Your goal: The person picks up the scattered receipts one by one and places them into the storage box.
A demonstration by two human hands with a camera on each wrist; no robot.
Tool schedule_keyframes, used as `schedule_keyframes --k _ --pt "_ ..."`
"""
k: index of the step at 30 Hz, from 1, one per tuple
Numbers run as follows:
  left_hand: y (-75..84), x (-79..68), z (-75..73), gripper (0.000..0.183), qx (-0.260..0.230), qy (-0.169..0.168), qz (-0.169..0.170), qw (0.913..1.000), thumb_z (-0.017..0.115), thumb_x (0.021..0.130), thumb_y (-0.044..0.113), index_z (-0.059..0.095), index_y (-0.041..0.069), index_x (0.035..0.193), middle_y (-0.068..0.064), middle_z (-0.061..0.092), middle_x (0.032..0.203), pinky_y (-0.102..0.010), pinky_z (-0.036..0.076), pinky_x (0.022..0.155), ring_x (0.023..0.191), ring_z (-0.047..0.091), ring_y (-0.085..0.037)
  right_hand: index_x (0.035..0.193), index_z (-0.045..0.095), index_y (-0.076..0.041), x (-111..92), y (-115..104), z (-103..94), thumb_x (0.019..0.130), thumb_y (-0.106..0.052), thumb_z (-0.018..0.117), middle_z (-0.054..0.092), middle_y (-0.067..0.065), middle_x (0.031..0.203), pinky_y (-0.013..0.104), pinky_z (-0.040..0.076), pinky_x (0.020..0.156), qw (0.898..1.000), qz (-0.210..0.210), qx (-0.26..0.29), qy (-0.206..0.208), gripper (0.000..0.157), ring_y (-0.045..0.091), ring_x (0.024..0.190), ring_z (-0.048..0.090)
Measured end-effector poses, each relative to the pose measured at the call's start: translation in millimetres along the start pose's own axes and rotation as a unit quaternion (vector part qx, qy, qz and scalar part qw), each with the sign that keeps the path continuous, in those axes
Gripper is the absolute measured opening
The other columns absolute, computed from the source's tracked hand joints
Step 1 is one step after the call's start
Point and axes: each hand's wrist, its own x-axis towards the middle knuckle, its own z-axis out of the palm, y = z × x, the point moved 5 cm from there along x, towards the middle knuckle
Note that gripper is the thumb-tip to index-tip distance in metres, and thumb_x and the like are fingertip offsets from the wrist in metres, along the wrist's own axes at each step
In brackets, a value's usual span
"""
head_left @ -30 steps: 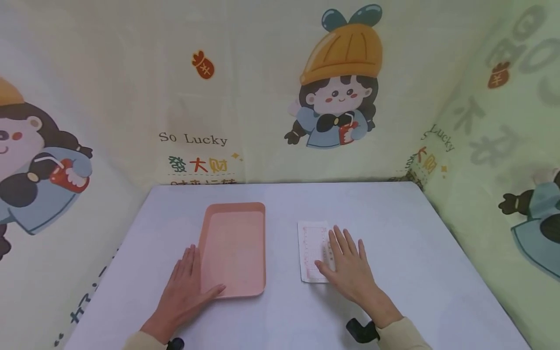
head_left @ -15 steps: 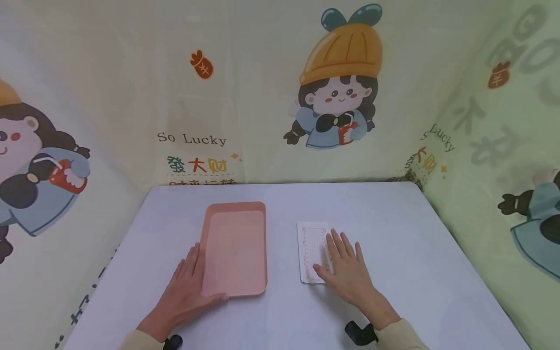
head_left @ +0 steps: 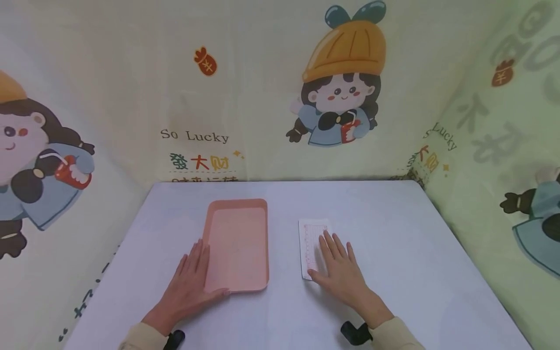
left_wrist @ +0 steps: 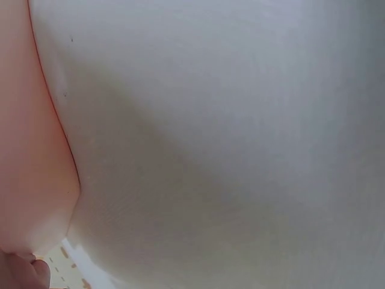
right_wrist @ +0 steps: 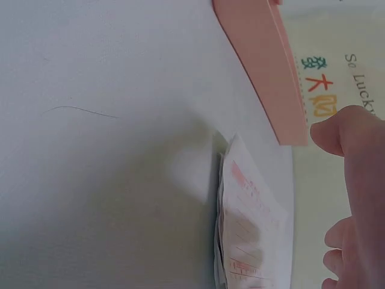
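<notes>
My left hand [head_left: 188, 279] lies along the left side of a pink rectangular tray [head_left: 238, 243]. Its fingers are straight, and the thumb reaches to the tray's near edge. Nothing lies in the tray. To the right, my right hand [head_left: 343, 277] is spread over the right part of a small pad of white printed forms [head_left: 311, 243], hiding that side. The right wrist view shows the thumb and fingertips uncurled beside the pad [right_wrist: 246, 223], whose stacked sheets show at the edge. Mostly white tabletop fills the left wrist view.
The white table [head_left: 280, 321] holds the tray and the pad, with a strip of tabletop between them. A printed cartoon curtain [head_left: 262, 97] surrounds its back and sides. A black wrist device [head_left: 356, 333] sits near the right sleeve [head_left: 395, 335].
My right hand has shifted slightly left, covering more of the pad. The left hand has moved a little to the right, against the tray. The head view has tilted slightly.
</notes>
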Motion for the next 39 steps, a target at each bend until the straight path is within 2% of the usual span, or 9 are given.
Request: schedule_keyframes --k 13,24,29,39 --pt "1.2 -0.3 1.5 0.12 0.007 0.01 0.006 0.9999 0.064 0.075 0.077 0.021 -0.001 0.156 -0.023 0.014 0.164 -0.06 0.02 0.119 0.151 0.019 -0.04 0.153 0.032 0.0 -1 -8 14.3 0.086 -0.054 0.065 0.027 0.016 0.163 0.063 0.017 0.121 1.0 -0.017 -0.014 -0.022 0.092 0.037 0.151 0.022" --pt "0.9 1.0 1.2 0.12 0.006 0.003 -0.004 1.0 0.063 0.075 0.078 0.02 0.001 0.156 -0.022 0.013 0.165 -0.061 0.019 0.12 0.151 0.018 -0.04 0.154 0.03 0.0 -2 -7 24.5 0.088 -0.053 0.065 0.025 0.017 0.163 0.059 0.017 0.122 0.997 -0.013 -0.001 -0.077 0.092 0.036 0.153 0.019" --pt "-0.1 0.2 2.6 0.12 0.004 -0.001 -0.006 1.0 0.063 0.075 0.078 0.02 0.0 0.156 -0.022 0.013 0.165 -0.061 0.018 0.12 0.151 0.017 -0.04 0.153 0.032 0.001 -4 -6 28.1 0.089 -0.048 0.064 0.027 0.017 0.163 0.06 0.017 0.122 0.995 -0.002 -0.002 -0.101 0.087 0.037 0.152 0.021" --pt "-0.4 -0.9 2.9 0.12 0.003 0.015 0.0 0.9999 0.064 0.074 0.077 0.021 0.001 0.156 -0.022 0.015 0.164 -0.061 0.021 0.118 0.15 0.019 -0.039 0.15 0.039 -0.001 -4 -4 29.3 0.094 -0.045 0.058 0.032 0.017 0.161 0.059 0.017 0.123 0.995 -0.004 -0.038 -0.095 0.074 0.037 0.15 0.027"
